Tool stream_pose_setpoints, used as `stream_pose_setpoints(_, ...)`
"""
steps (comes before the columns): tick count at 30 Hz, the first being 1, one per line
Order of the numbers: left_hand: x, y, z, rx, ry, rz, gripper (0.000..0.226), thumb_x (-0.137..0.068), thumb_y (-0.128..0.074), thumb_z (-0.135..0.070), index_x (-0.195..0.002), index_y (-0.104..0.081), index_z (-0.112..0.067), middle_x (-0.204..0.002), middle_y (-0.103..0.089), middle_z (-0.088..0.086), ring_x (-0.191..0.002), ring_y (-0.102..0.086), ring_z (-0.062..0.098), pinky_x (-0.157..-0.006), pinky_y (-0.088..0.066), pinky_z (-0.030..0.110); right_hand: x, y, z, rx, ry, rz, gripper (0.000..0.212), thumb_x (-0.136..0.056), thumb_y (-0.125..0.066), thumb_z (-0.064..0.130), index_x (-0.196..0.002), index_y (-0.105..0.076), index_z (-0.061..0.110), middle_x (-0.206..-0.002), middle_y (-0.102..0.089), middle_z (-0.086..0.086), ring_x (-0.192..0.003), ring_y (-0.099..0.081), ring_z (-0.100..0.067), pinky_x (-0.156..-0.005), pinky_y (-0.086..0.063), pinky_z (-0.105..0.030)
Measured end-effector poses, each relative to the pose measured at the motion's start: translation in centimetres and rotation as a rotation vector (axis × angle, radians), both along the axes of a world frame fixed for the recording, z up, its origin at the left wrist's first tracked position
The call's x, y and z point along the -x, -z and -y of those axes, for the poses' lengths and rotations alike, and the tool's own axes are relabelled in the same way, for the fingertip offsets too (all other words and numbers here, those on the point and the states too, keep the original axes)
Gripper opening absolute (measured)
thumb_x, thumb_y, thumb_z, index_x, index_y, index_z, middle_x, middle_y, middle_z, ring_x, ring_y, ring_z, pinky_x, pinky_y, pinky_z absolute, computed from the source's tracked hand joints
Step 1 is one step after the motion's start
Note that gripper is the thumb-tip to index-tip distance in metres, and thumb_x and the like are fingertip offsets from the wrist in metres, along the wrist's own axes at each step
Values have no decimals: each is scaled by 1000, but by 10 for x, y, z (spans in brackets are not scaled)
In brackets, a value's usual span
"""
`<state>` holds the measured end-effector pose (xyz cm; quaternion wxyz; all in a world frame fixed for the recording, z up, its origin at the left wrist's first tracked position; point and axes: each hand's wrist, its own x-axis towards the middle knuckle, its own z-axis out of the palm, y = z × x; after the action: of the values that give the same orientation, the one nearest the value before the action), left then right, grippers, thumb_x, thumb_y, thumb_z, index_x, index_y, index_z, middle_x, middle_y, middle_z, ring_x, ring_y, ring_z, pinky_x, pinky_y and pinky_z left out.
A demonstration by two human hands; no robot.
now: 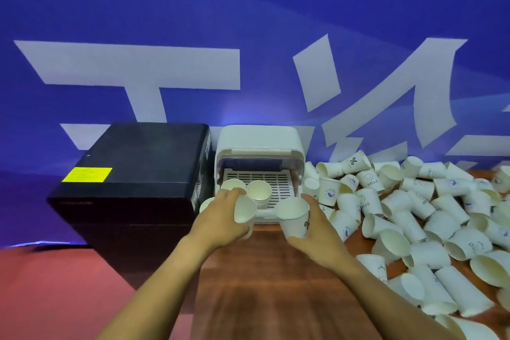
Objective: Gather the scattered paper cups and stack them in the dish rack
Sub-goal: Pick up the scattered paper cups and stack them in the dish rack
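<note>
Left hand (220, 218) and right hand (317, 232) each grip a paper cup (244, 208) just short of the dish rack (256, 174). Risk: squeezing crushes thin walls; the stack (259, 193) beyond the grip may topple.

Rack (296, 146) mouth: open in front, stack (259, 192) at left. Black box (132, 174) flanks left; cup pile (414, 215) crowds right.

wooden table (265, 298) under scattered cups (430, 218), rack (258, 146)

wall: blue banner (248, 8), white characters | floor (55, 298): red | table (262, 298): wood
</note>
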<state>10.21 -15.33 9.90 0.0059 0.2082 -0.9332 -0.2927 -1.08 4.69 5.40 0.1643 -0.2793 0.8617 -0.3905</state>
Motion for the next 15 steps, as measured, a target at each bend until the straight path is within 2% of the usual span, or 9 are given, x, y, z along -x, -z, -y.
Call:
stream_pose_setpoints(3,3,-7,16,23,-16,-47,70,-75,-65,-32,-137,-34,-33,-138,-37,-5,-123,-44,22,-92,-44,35,-5,-3,15,-12,21,8,92,-58,-69,44,-138,-24,34,-123,-51,14,-110,-54,-8,-92,-48,-31)
stream_pose_setpoints(5,8,-11,25,49,-30,-72,69,-73,-67,-33,-136,-37,-34,-136,-41,-5,-122,-43,23,-91,-41,33,-5,-4,24,-7,23,7,78,-65,-72,35,-130,-29,33,-116,-53,14,-104,-55,-7,-88,-47,-28)
stream_pose_setpoints(7,14,-13,33,92,-53,-91,68,-72,-69,-33,-133,-39,-34,-133,-45,-4,-120,-44,24,-90,-39,34,-2,-6,33,9,34,9,62,-72,-72,29,-120,-32,34,-107,-53,15,-97,-55,-4,-83,-44,-21)
stream_pose_setpoints(10,26,-13,45,91,-106,-81,68,-73,-72,-33,-132,-39,-34,-133,-46,-3,-118,-48,24,-91,-42,39,12,-4,45,3,24,6,64,-69,-76,18,-117,-34,30,-101,-52,17,-94,-55,-2,-71,-39,-6)
stream_pose_setpoints(13,39,-9,54,100,-158,-39,70,-72,-74,-35,-132,-38,-33,-132,-46,-2,-114,-52,24,-90,-42,40,27,-1,54,-31,16,50,73,-64,-81,22,-119,-33,30,-106,-54,12,-94,-56,-9,-72,-44,-18)
stream_pose_setpoints(15,47,-5,59,128,-184,-26,69,-73,-72,-37,-132,-37,-33,-131,-47,-1,-113,-52,24,-89,-42,40,35,1,61,-27,31,53,72,-66,-82,27,-116,-32,34,-106,-52,16,-94,-53,-7,-70,-41,-14)
